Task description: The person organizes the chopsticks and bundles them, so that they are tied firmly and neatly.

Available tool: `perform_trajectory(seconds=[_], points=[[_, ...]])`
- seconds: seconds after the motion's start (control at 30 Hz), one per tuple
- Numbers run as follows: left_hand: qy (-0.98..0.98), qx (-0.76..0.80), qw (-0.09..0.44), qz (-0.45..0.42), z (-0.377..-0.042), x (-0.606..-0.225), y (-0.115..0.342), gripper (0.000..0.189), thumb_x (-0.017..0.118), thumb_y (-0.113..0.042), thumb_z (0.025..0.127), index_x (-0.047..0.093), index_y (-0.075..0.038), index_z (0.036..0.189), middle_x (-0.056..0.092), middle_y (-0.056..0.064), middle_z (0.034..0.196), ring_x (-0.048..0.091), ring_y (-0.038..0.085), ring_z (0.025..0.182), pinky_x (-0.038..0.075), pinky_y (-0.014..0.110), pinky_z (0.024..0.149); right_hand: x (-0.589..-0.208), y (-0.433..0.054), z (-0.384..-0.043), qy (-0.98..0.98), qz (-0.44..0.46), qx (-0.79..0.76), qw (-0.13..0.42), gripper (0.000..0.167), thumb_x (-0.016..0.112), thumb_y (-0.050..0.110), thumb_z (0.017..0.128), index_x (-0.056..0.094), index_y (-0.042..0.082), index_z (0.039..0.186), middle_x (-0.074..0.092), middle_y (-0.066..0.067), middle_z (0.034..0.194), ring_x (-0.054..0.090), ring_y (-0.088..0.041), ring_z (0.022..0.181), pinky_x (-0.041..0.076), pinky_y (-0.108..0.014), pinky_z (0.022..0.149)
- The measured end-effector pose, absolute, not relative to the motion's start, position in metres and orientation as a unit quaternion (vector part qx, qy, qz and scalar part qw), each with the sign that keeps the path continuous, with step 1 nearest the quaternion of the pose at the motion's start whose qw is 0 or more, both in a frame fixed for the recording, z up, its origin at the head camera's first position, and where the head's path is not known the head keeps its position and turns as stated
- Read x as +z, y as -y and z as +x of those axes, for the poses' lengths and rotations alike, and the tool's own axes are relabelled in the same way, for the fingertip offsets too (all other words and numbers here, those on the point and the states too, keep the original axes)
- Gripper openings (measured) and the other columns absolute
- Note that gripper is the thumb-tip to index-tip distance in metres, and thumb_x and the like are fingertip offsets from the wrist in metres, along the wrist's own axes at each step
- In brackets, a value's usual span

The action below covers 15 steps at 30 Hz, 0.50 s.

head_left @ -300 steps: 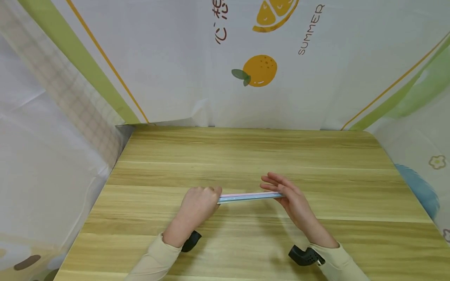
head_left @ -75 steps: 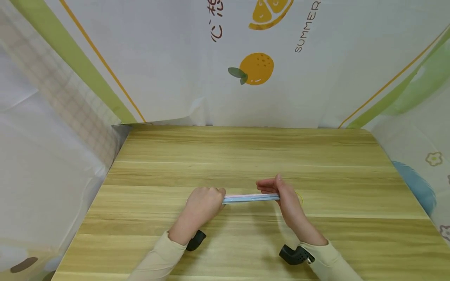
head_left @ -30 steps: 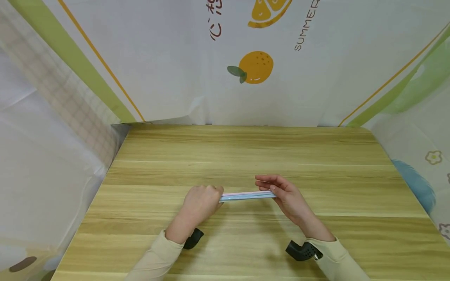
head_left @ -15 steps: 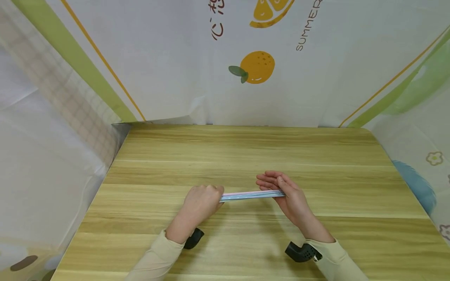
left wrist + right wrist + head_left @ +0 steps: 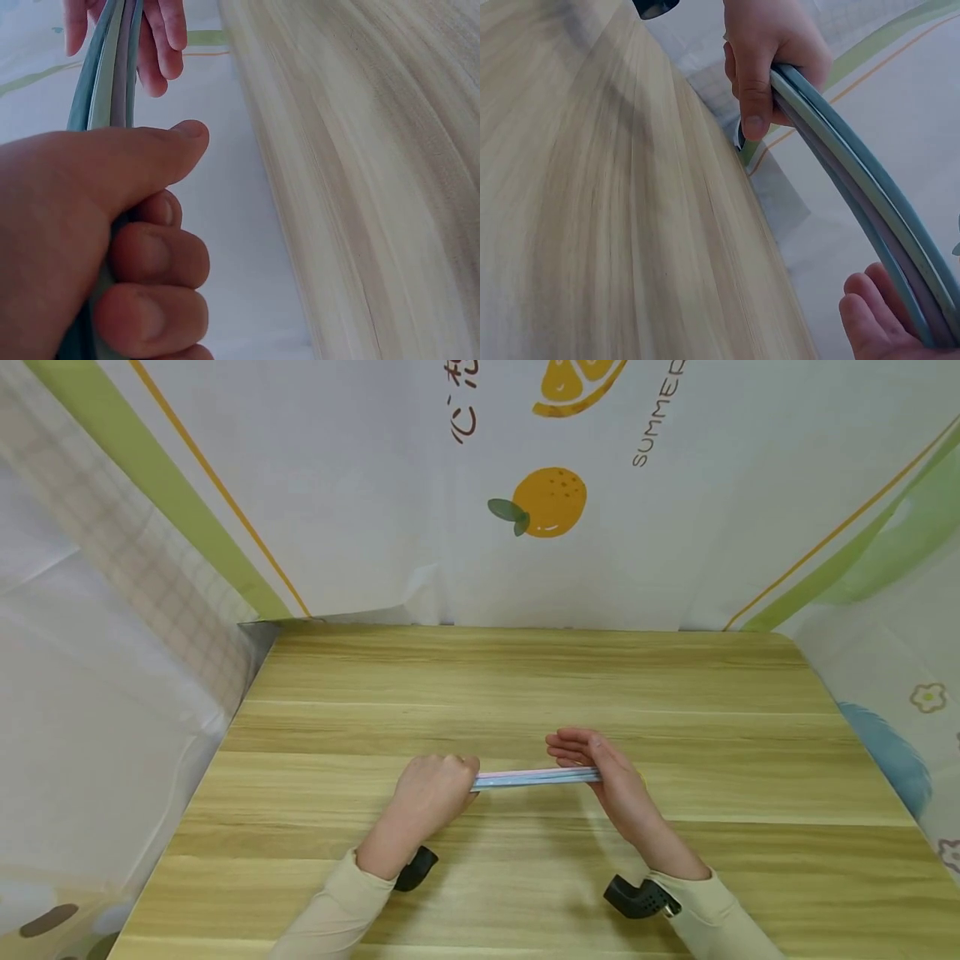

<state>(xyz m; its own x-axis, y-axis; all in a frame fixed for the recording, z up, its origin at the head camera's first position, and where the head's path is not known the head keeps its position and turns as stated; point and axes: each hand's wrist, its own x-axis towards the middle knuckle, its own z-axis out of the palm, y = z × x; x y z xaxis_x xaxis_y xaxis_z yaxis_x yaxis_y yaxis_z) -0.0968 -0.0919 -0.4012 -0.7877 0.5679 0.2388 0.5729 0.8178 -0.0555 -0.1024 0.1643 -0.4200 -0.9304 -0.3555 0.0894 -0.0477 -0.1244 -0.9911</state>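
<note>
A bundle of long thin strips, pale blue, green and pinkish, spans the space between both hands above the table. My left hand grips one end with the fingers curled round it; the left wrist view shows the thumb lying over the strips. At the other end my right hand has its fingers extended, and the bundle runs in against the palm side. The right wrist view shows the strips passing over the right fingers. A bit of yellow shows just behind the right hand.
The wood-grain table lies beneath the hands. A white cloth printed with oranges and lettering hangs behind it, with more cloth at both sides. Black wrist cameras sit at the sleeve cuffs.
The right hand has turned so that its thumb side now covers the bundle's end, and a bit of yellow shows behind it. The left hand keeps its grip, nearly still.
</note>
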Motion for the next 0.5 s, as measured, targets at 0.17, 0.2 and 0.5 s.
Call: perform_trajectory(seconds=[0.17, 0.2, 0.5], points=[[0.944, -0.007, 0.126, -0.306, -0.0973, -0.4013, 0.0917, 0.030, 0.076, -0.022, 0.080, 0.051, -0.013, 0.065, 0.049, -0.004, 0.053, 0.029, 0.004, 0.045, 0.029, 0.020, 0.037, -0.4218, -0.1622, -0.1022, -0.679, -0.140, -0.715, 0.090, 0.056, 0.024, 0.036, 0.105, 0.042, -0.009, 0.132, 0.052, -0.024, 0.132, 0.057, -0.014, 0.118, 0.046, -0.024, 0.096], [0.943, -0.006, 0.127, -0.307, -0.0974, -0.4015, 0.0916, 0.030, 0.076, -0.022, 0.080, 0.051, -0.013, 0.065, 0.049, -0.005, 0.053, 0.030, 0.004, 0.045, 0.030, 0.020, 0.037, -0.4220, -0.1617, -0.1019, -0.685, -0.135, -0.711, 0.087, 0.057, 0.024, 0.037, 0.105, 0.042, -0.010, 0.132, 0.052, -0.026, 0.131, 0.057, -0.014, 0.117, 0.046, -0.023, 0.096], [0.939, 0.005, 0.137, -0.317, -0.0976, -0.4026, 0.0908, 0.035, 0.076, -0.022, 0.079, 0.045, -0.015, 0.063, 0.042, -0.007, 0.050, 0.026, 0.004, 0.045, 0.028, 0.020, 0.037, -0.4205, -0.1623, -0.0992, -0.726, -0.084, -0.678, 0.076, 0.062, 0.020, 0.040, 0.105, 0.049, -0.010, 0.126, 0.058, -0.026, 0.125, 0.061, -0.021, 0.112, 0.048, -0.024, 0.093]])
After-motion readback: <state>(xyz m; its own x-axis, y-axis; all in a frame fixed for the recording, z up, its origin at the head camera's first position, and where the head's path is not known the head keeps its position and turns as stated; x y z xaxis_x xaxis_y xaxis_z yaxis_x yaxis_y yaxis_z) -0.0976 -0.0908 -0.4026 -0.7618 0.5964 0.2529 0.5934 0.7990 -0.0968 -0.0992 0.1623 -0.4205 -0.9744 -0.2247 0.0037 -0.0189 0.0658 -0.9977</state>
